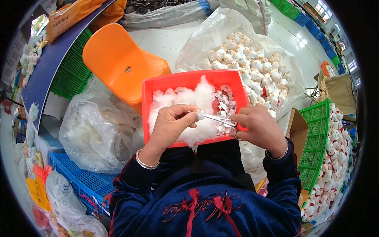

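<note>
A red tray [189, 79] rests at my lap, holding fluffy white stuffing [201, 94] on its left and middle and several small grey-white fabric pieces [224, 103] on its right. Above the tray, my left hand [173, 120] pinches a small white piece [201, 115] between thumb and fingertips. My right hand [258, 125] grips scissor-handled metal forceps [221, 119], with a finger at a handle loop. The tips point left and meet the small white piece; their very ends are hidden there.
An orange chair [122, 65] stands beyond the tray. At right is a clear bag of white plush pieces [256, 71], then a green crate [316, 138] beside more plush pieces. A bag of stuffing [94, 134] and a blue crate [79, 170] are at left.
</note>
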The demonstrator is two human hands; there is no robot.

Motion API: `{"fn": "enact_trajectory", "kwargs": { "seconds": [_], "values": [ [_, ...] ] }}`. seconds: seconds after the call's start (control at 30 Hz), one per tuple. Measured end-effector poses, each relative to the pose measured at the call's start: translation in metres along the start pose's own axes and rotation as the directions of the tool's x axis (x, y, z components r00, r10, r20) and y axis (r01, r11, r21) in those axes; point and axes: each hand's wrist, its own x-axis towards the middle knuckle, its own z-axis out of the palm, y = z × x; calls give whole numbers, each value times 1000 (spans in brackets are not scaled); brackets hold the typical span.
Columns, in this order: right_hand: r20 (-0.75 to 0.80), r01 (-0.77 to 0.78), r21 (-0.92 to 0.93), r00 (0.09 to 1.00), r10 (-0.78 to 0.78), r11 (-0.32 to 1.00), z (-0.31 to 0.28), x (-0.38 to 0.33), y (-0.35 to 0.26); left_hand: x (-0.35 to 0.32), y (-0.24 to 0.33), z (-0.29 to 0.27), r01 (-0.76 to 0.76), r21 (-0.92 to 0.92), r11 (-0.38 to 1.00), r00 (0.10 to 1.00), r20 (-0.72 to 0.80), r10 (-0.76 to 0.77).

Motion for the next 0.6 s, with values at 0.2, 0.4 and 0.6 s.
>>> {"fn": "enact_trajectory", "kwargs": {
  "seconds": [0.2, 0.4, 0.6],
  "values": [
    [245, -256, 576, 960, 135, 776, 39, -1, -26, -1, -8, 8, -228, 155, 961, 951, -177, 254],
    [197, -269, 875, 957, 211, 403, 82, 5, -46, 2, -23, 24, -489, 361, 794, 759, -271, 591],
    [-66, -214, 725, 924, 376, 654, 91, 16, -52, 8, -27, 33, -443, -31, 896, 829, -395, 396]
  ]
}}
